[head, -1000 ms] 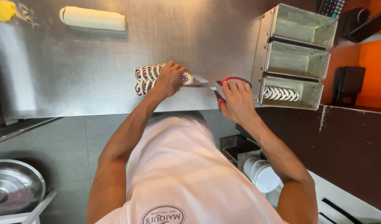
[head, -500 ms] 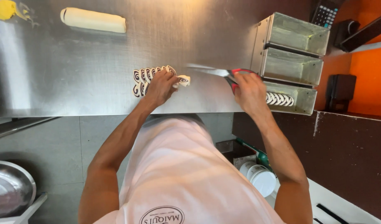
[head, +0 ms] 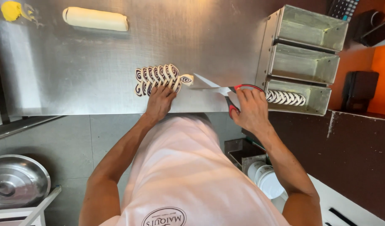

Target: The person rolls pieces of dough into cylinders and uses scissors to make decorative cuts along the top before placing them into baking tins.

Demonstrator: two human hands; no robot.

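Two bare hands work at the steel counter [head: 75,83]. The right hand [head: 252,109] is clenched through the red-handled scissors [head: 226,90], blades parted toward the end of the swirl-patterned dough slices [head: 159,78]. The left hand [head: 159,102] rests flat on those slices, apparently steadying them. Beyond the scissors, one of three loaf tins [head: 303,90] holds similar slices; an uncut dough roll [head: 95,19] lies farthest off.

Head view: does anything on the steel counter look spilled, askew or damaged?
Little stands out. A yellow smear sits at the far corner of the counter. The swirl slices stand in a neat row; one end slice has tipped flat.
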